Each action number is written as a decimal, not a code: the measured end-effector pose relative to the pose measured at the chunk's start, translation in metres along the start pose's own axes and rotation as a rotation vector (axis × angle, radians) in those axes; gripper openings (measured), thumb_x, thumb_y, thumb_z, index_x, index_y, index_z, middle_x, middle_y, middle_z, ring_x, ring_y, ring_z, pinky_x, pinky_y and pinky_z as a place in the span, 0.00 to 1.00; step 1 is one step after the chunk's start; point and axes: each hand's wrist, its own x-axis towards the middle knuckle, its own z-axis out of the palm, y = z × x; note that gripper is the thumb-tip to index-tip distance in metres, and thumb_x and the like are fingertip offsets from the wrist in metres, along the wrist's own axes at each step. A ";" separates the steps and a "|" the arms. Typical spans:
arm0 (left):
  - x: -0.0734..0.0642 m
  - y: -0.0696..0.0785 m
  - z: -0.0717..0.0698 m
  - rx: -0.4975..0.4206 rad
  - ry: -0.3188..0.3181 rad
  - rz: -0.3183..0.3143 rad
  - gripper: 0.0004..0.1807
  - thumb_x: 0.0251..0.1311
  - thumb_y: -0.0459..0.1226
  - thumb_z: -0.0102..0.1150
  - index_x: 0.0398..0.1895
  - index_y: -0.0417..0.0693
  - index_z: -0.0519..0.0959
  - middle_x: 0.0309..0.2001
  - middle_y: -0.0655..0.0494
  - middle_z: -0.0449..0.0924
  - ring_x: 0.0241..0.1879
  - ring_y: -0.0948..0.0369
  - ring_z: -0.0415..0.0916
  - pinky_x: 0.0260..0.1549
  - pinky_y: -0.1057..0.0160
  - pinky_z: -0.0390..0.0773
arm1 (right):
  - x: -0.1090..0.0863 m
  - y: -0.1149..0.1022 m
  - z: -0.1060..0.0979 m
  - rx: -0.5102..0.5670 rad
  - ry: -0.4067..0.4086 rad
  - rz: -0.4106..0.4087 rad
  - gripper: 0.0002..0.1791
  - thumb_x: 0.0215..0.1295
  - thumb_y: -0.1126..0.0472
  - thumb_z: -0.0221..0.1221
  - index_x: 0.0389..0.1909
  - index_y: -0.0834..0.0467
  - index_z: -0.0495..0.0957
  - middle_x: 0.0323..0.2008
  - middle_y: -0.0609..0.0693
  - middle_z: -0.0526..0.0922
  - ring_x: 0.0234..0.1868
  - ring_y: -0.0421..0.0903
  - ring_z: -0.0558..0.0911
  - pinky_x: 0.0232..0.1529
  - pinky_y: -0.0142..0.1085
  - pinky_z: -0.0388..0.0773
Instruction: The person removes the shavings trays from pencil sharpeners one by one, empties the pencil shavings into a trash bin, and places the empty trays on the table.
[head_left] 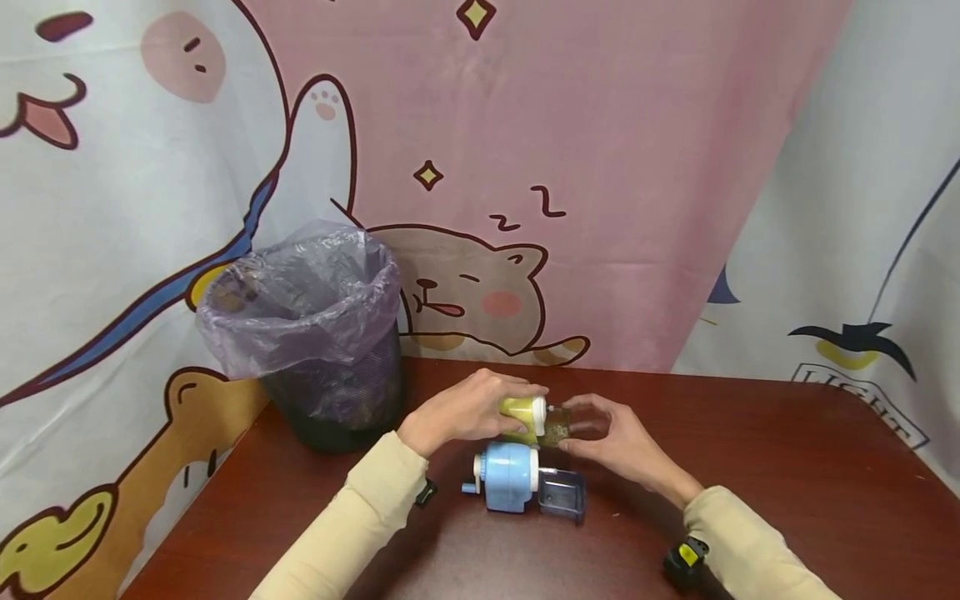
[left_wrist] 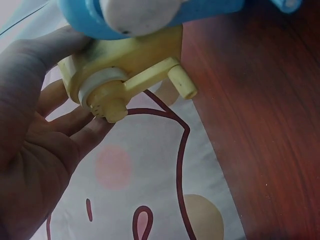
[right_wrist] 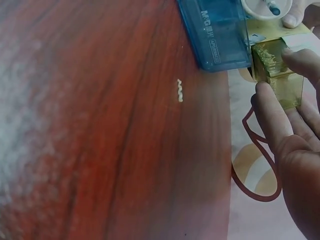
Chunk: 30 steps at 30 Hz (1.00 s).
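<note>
In the head view my left hand [head_left: 480,407] grips a yellow crank pencil sharpener [head_left: 517,410] from above and behind. Its crank handle [left_wrist: 150,75] shows in the left wrist view. My right hand [head_left: 618,437] pinches the see-through yellow shavings drawer [right_wrist: 287,90], which holds shavings and sits at the sharpener's right end; whether it is fully out I cannot tell. Just in front stands a blue crank pencil sharpener [head_left: 508,477], touched by neither hand as far as I can see. Its dark see-through drawer [head_left: 562,493] sticks out to the right.
A black mesh bin [head_left: 330,417] with a purple bag [head_left: 330,333] stands at the back left of the dark red table [head_left: 750,467]. One small pale curl [right_wrist: 180,91] lies on the tabletop. A printed cloth [head_left: 600,208] hangs behind.
</note>
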 end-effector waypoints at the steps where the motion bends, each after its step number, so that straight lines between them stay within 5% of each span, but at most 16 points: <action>1: 0.000 0.000 0.000 -0.001 -0.001 0.000 0.30 0.62 0.43 0.71 0.69 0.54 0.77 0.63 0.58 0.82 0.41 0.69 0.78 0.42 0.74 0.77 | 0.000 0.000 0.000 -0.001 -0.001 0.000 0.31 0.55 0.54 0.76 0.59 0.55 0.77 0.58 0.58 0.82 0.54 0.53 0.87 0.46 0.34 0.85; 30: 0.000 -0.001 0.003 0.000 -0.010 0.004 0.30 0.62 0.43 0.71 0.68 0.53 0.77 0.62 0.58 0.83 0.39 0.69 0.76 0.39 0.76 0.74 | -0.011 0.004 -0.007 -0.013 0.033 0.018 0.34 0.55 0.54 0.77 0.61 0.59 0.76 0.59 0.63 0.82 0.53 0.52 0.87 0.46 0.32 0.83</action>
